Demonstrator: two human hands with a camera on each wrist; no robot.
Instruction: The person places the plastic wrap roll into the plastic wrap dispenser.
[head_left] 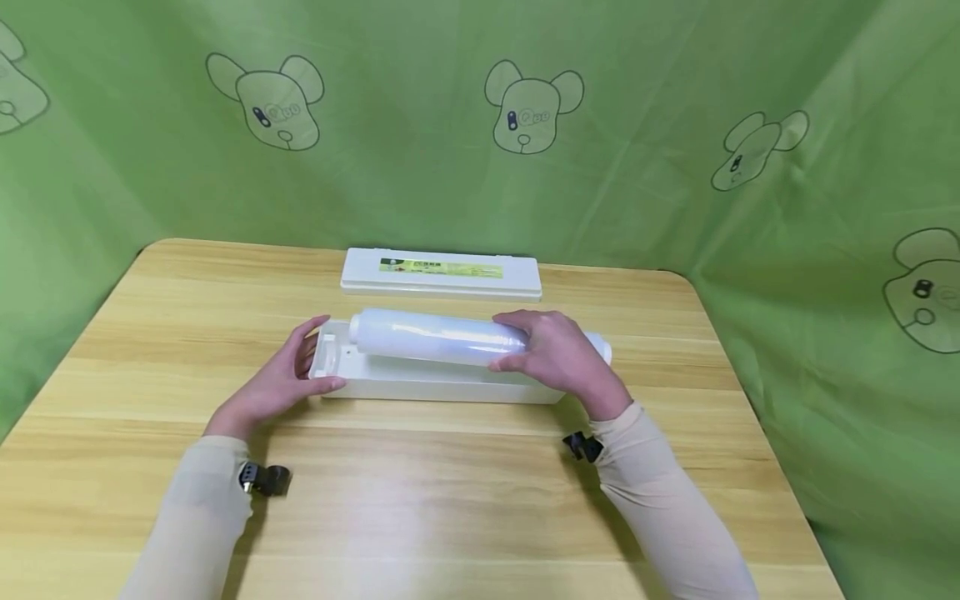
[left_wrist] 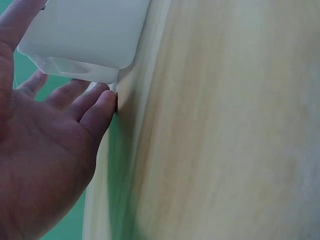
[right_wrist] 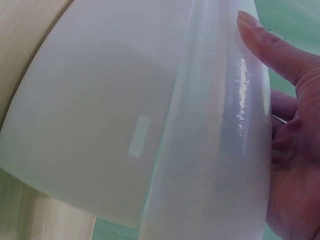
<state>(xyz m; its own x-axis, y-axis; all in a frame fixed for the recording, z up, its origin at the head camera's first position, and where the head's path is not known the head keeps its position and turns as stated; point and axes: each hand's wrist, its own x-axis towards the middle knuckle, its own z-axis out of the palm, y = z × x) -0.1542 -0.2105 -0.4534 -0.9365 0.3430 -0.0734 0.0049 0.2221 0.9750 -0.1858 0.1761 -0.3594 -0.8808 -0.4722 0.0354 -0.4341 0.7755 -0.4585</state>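
Observation:
A roll of cling film, white and glossy, lies lengthwise above a long white plastic box with an open top. My right hand grips the roll near its right end, thumb on the near side and fingers over the far side. The roll looks lifted a little, its left end over the box's interior; the right wrist view shows the film close beside the box wall. At the box's left end, my left hand holds it between thumb and fingers. The left wrist view shows the box's end face there.
Behind the box, a white lid with a green and yellow label lies near the back edge of the wooden table. A green curtain with printed mouse-like heads hangs around the table's back and sides.

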